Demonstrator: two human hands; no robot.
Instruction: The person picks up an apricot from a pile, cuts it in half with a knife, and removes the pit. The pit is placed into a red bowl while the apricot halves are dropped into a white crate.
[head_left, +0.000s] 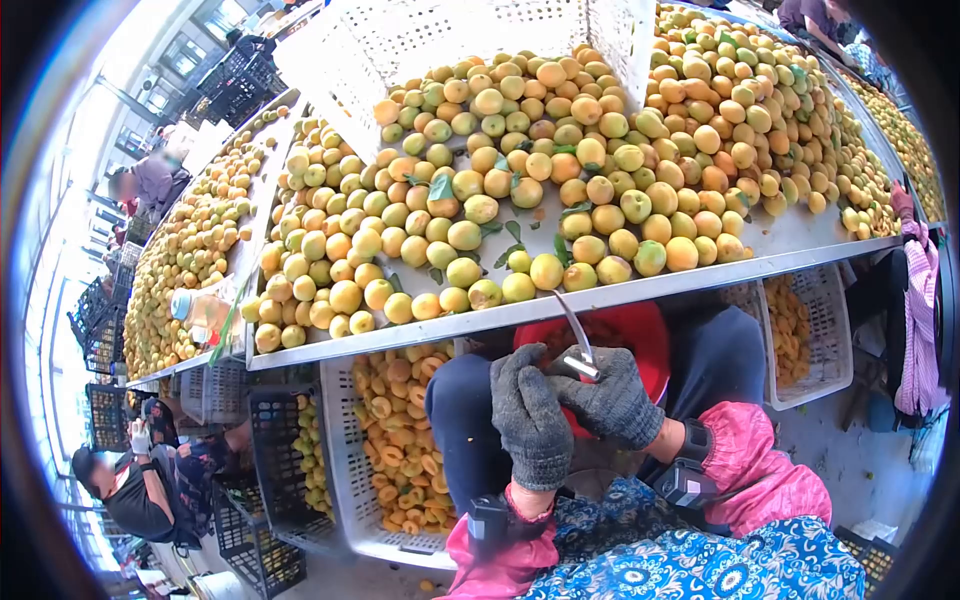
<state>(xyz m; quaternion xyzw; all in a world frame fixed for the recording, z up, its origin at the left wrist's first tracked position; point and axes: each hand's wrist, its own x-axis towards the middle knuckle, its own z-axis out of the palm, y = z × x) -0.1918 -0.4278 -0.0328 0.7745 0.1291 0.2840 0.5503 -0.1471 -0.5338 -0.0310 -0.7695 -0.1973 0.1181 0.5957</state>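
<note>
My left hand (530, 418) wears a grey knit glove and is curled into a fist just below the table's front edge; whatever is inside it is hidden. My right hand (612, 400), gloved the same way, touches it and grips a small knife (573, 330) whose curved metal blade points up towards the table edge. Behind the hands, over my lap, sits a red basin (625, 335). A heap of yellow-orange apricots (520, 190) covers the white table (790, 250) above.
A white crate (400, 40) lies tipped on the heap. Under the table stand a white crate of cut apricots (345, 470), another white crate (835, 350) and a black crate (270, 440). A person (140, 495) sits lower left; others work farther off.
</note>
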